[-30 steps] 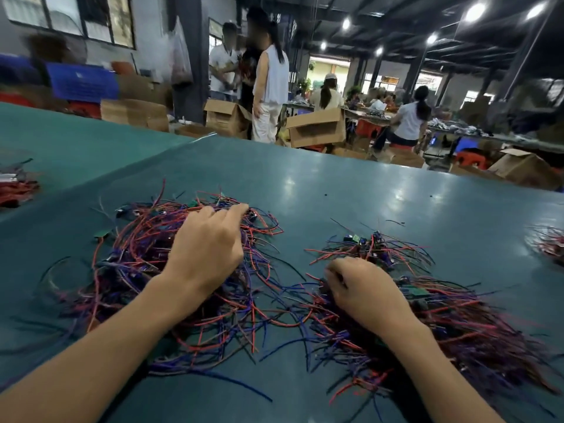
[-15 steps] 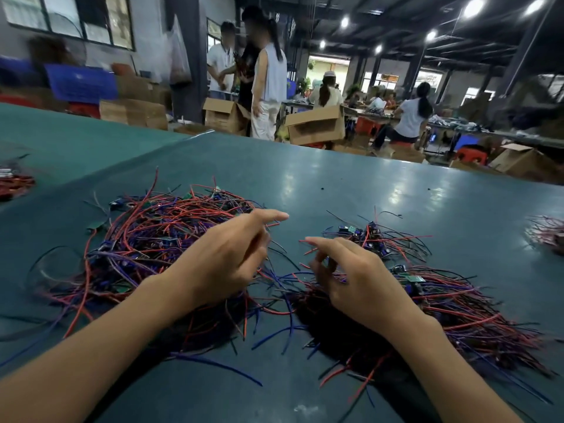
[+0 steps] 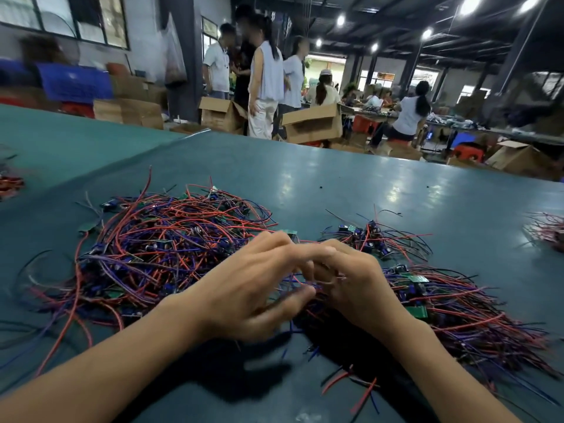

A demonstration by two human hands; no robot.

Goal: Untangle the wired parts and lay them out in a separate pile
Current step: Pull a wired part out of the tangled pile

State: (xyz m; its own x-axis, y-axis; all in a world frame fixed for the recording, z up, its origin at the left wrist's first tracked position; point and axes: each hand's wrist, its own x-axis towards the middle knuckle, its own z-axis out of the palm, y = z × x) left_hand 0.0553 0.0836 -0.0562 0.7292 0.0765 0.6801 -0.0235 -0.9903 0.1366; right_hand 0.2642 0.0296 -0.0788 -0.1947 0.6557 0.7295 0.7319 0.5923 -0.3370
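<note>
I see both hands meeting at ctr of the glossy teal worktop (image 3: 335, 184), low over it, btwn two heaps. The left hand (image 3: 244, 288) comes in from the left w/ fingers curled, forefinger tip touching the right hand (image 3: 354, 285). Its thumb lies beside a few thin red and blue wire strands (image 3: 294, 279), but blur hides the contact, so I can't tell whether it grips them. The right hand's fingers are curled round those same strands, pinching them just above the worktop.

Left of the hands sits the big tangled heap of red, blue and purple wires w/ small green circuit boards (image 3: 158, 254), loose, ends sticking out all round. Right of the hands, partly under the right forearm, lies a flatter heap of the same wired parts (image 3: 457, 315), wires fanned mostly to the right. Behind the right hand is a small clump of wired parts (image 3: 375, 239), apart from the big heap.

More wire bundles show at the far right edge (image 3: 546, 227) and far left edge (image 3: 9, 183), both cut off. In the bg, people standing (image 3: 265, 87) by open cardboard boxes (image 3: 311, 123) beyond the worktop's far edge.
</note>
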